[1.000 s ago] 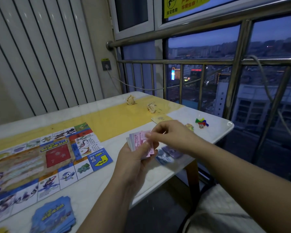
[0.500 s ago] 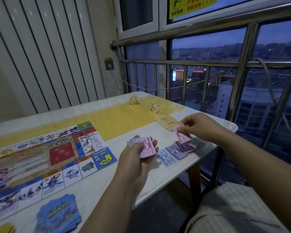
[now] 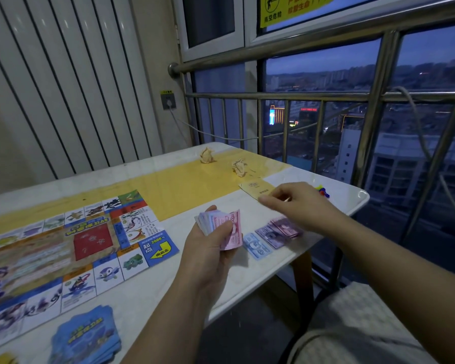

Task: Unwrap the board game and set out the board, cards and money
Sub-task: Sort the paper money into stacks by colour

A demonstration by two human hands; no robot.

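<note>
The right hand (image 3: pixel 300 206) has left the pink note it was laying on the row of small blue and purple paper notes (image 3: pixel 272 235) by the white table's (image 3: pixel 168 298) edge. It now swings back, loosely curled and seemingly empty, towards the fanned wad of pink bills (image 3: pixel 234 232) gripped in the left hand (image 3: pixel 208 254), apparently sorting money by colour. The colourful printed board (image 3: pixel 63 245) lies unfolded alongside.

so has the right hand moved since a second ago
Yes. The right hand was at the money stack in the left hand; its fingertips are now farther right, above the laid-out bills, by the tan card.
</note>
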